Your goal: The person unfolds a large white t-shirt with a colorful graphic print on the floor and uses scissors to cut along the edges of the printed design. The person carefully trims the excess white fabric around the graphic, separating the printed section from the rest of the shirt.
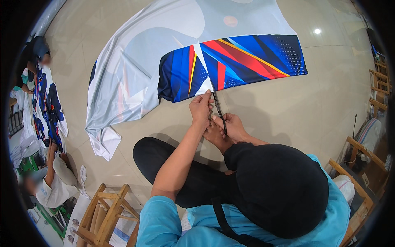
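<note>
My left hand (200, 108) pinches the near edge of a blue, red and yellow printed fabric panel (263, 59) around a white strip, beside the blades of long scissors (216, 103). My right hand (231, 125) is closed on the dark scissor handles. The blades point away from me along the split in the print; whether they are shut is unclear. The panel is part of a large, pale-backed cloth (135, 70) spread and rumpled across the floor. My bare foot (218, 136) lies just under my hands, partly hidden.
Two co-workers (53, 189) at the left are by more printed fabric pieces (53, 111), faces blurred. A wooden stool (96, 210) stands at lower left. Wooden frames (356, 181) and white sacks (368, 136) line the right. The tiled floor (329, 82) surrounds the cloth.
</note>
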`<state>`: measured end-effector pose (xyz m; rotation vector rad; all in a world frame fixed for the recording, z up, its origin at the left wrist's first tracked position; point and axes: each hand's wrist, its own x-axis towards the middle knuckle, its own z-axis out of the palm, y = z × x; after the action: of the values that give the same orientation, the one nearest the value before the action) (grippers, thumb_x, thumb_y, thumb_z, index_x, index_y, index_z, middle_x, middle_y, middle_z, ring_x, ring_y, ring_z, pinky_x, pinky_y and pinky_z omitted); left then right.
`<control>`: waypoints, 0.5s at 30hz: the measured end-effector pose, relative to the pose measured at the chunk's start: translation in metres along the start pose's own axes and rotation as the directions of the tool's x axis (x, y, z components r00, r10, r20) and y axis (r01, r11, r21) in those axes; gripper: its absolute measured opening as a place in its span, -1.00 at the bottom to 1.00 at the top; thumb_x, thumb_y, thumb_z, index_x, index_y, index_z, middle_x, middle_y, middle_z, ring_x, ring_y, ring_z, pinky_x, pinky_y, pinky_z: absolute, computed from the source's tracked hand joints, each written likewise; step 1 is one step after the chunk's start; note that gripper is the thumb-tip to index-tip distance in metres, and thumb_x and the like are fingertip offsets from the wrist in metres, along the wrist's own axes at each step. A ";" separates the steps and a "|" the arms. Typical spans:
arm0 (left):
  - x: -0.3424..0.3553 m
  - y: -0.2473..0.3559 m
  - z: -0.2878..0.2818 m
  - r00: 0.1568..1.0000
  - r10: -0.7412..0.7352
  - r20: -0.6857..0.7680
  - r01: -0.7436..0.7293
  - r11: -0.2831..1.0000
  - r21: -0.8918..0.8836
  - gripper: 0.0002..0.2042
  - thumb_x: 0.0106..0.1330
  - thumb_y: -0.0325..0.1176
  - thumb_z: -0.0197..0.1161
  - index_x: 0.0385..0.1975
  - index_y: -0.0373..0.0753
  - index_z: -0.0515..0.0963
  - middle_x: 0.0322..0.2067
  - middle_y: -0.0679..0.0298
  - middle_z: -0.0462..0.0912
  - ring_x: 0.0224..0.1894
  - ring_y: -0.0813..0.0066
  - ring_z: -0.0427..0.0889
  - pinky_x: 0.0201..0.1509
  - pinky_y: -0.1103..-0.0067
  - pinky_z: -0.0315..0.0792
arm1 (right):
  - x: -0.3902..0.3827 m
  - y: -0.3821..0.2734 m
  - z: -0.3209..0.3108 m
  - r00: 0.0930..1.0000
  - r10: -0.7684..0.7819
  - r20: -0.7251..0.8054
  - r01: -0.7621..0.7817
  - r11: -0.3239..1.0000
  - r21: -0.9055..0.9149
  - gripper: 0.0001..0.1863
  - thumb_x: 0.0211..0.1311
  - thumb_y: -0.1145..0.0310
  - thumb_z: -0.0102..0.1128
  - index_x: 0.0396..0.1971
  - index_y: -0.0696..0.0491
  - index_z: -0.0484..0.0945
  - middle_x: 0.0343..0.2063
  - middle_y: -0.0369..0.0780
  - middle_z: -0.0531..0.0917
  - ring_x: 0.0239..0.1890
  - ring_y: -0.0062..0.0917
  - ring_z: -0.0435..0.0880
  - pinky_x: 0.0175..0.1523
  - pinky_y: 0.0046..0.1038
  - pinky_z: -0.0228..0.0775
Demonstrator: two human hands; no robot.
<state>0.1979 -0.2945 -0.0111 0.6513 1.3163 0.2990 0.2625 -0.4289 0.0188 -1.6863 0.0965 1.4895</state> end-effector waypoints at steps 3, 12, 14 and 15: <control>0.000 0.000 0.001 1.000 0.005 -0.011 -0.004 1.000 0.019 -0.72 0.39 -0.11 0.43 -0.27 -0.22 0.66 -0.51 0.45 0.62 -0.60 0.78 0.41 -0.61 0.75 0.21 | 0.000 0.000 -0.001 1.000 0.004 -0.001 -0.004 1.000 -0.006 -0.48 0.21 -0.06 0.51 -0.41 0.10 0.50 -0.66 -0.33 0.52 -0.70 -0.66 0.47 -0.60 -0.57 0.32; 0.001 -0.001 0.001 1.000 0.010 -0.014 -0.009 1.000 0.027 -0.73 0.39 -0.11 0.43 -0.28 -0.21 0.66 -0.49 0.43 0.63 -0.60 0.78 0.42 -0.60 0.74 0.21 | 0.000 0.000 -0.001 1.000 0.000 -0.009 0.000 1.000 -0.008 -0.44 0.19 -0.12 0.51 -0.43 0.11 0.49 -0.65 -0.33 0.52 -0.70 -0.67 0.47 -0.61 -0.55 0.32; 0.001 -0.001 0.001 1.000 0.007 -0.011 -0.006 1.000 0.026 -0.73 0.40 -0.11 0.42 -0.29 -0.20 0.66 -0.49 0.43 0.63 -0.59 0.78 0.42 -0.60 0.74 0.21 | 0.000 0.000 0.000 1.000 -0.005 -0.017 0.005 1.000 -0.016 -0.44 0.19 -0.12 0.51 -0.42 0.10 0.49 -0.65 -0.33 0.52 -0.70 -0.68 0.47 -0.61 -0.56 0.32; 0.002 -0.001 0.001 1.000 0.005 -0.010 -0.005 1.000 0.025 -0.73 0.40 -0.11 0.42 -0.29 -0.20 0.66 -0.49 0.43 0.63 -0.59 0.78 0.43 -0.60 0.74 0.21 | 0.001 -0.001 0.000 1.000 -0.007 -0.021 0.007 1.000 -0.020 -0.44 0.19 -0.12 0.51 -0.42 0.10 0.49 -0.65 -0.34 0.52 -0.70 -0.68 0.47 -0.61 -0.56 0.32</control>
<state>0.1991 -0.2947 -0.0128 0.6751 1.3297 0.2902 0.2628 -0.4278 0.0189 -1.7164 0.0872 1.4719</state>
